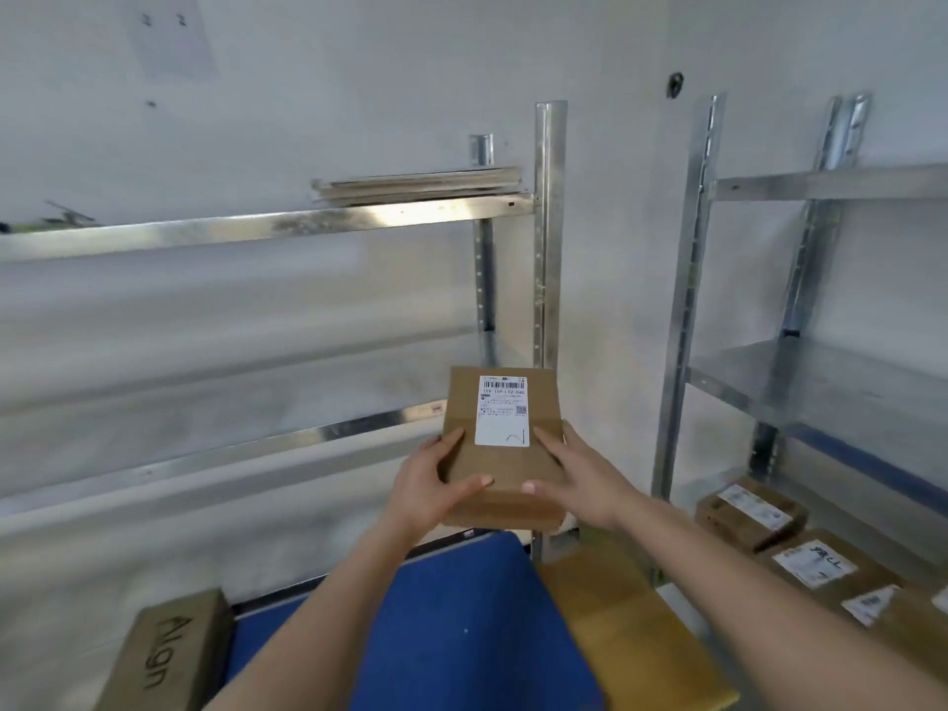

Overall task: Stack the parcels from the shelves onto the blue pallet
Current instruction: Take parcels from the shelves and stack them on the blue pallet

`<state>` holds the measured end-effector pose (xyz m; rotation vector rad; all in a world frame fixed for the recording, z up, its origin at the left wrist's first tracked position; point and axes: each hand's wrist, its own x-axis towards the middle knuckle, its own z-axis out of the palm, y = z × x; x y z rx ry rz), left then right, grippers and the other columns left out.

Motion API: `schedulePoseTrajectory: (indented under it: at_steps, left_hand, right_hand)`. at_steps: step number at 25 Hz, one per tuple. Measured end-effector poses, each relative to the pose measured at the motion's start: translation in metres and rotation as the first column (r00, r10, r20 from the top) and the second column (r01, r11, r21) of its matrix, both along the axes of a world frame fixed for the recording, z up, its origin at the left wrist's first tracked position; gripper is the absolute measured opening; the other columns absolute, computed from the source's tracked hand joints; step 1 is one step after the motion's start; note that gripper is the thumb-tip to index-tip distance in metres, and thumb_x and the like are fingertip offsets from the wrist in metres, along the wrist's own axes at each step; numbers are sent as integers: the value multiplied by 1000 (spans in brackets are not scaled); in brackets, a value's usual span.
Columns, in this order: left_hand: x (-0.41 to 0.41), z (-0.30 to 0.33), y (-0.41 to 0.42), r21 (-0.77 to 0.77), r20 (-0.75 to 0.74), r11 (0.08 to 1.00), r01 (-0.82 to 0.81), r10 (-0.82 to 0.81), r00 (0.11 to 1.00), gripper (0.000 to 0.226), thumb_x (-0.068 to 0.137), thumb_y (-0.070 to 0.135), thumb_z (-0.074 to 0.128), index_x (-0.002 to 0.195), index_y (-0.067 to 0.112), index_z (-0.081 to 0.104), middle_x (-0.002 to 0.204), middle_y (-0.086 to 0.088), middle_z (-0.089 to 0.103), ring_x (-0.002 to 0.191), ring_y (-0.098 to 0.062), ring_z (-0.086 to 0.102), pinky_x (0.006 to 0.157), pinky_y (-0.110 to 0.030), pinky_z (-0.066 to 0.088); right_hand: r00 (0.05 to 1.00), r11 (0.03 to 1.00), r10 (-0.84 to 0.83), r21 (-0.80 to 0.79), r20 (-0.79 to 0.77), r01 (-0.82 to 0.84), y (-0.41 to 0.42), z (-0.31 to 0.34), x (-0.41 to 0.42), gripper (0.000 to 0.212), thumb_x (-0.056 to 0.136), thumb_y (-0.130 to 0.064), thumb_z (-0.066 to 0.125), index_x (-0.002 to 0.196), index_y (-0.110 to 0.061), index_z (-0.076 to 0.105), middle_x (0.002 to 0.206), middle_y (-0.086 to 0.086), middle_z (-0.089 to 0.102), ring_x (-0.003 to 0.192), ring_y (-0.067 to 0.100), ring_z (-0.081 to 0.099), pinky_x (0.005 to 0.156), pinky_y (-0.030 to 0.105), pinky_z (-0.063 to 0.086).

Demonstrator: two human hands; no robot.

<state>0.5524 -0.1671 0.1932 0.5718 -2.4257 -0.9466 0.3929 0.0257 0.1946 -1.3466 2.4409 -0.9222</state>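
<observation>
A small brown cardboard parcel [505, 456] with a white shipping label is held in the air in front of me. My left hand [428, 482] grips its left side, thumb on top. My right hand [577, 477] grips its right side in the same way. Below the parcel lies the blue pallet [461, 628], partly covered by my forearms. A brown parcel marked "Algn" [164, 654] lies at the pallet's left edge. Several labelled parcels [815, 561] lie on the bottom level of the right shelf.
A metal shelf unit [256, 228] stands to the left with flat cardboard sheets [418, 184] on its top level. A second metal shelf unit [821, 382] stands to the right. A yellowish cardboard piece [626, 623] lies right of the pallet. White walls stand behind.
</observation>
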Motion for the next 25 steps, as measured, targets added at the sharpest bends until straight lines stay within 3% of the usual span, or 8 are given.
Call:
schedulePoseTrajectory:
  at_steps: [4, 6, 9, 13, 20, 25]
  left_hand:
    - [95, 9, -46, 1, -28, 995, -99, 99, 995, 97, 67, 68, 75, 149, 26, 44, 150, 7, 44, 129, -14, 49, 110, -35, 41]
    - [145, 9, -68, -2, -25, 988, -151, 151, 988, 101, 64, 73, 72, 148, 25, 45, 148, 6, 47, 128, -14, 50, 109, -37, 43]
    - [217, 4, -93, -6, -12, 977, -214, 214, 977, 103, 62, 76, 68, 148, 24, 46, 144, 4, 52, 127, -15, 51, 107, -38, 44]
    - [298, -13, -116, 28, 5, 967, -252, 252, 968, 101, 64, 76, 71, 148, 29, 44, 148, 3, 46, 133, -16, 46, 110, -42, 41]
    - [356, -74, -143, 113, 73, 956, -272, 265, 961, 105, 60, 83, 70, 148, 34, 43, 148, 7, 48, 132, -13, 48, 109, -42, 43]
    - [351, -129, -154, 164, 148, 938, -306, 284, 947, 100, 62, 79, 70, 148, 36, 42, 150, 7, 45, 136, -15, 43, 112, -43, 39]
  right_hand:
    - [992, 992, 127, 17, -9, -127, -64, 17, 74, 100, 81, -73, 62, 160, -46, 9, 170, -5, -1, 155, 22, 18, 124, 48, 27]
    - [986, 986, 163, 22, -17, -163, -96, 15, 111, 107, 72, -82, 58, 160, -46, 9, 171, -2, -2, 156, 23, 17, 124, 48, 25]
    - [977, 977, 213, 27, -9, -213, -133, 7, 173, 109, 69, -83, 57, 160, -46, 11, 169, -6, 8, 152, 21, 26, 121, 46, 32]
    - [945, 945, 326, -22, 19, -326, -158, 1, 254, 95, 81, -64, 68, 160, -41, 21, 159, -13, 21, 145, 16, 32, 118, 39, 37]
    - [930, 929, 361, 63, 67, -365, -184, -44, 310, 87, 91, -50, 69, 160, -42, 17, 159, -13, 22, 142, 16, 35, 115, 32, 35]
    - [917, 911, 367, 138, 153, -388, -202, -99, 301, 87, 90, -54, 68, 159, -44, 16, 155, -15, 24, 139, 15, 39, 114, 34, 39]
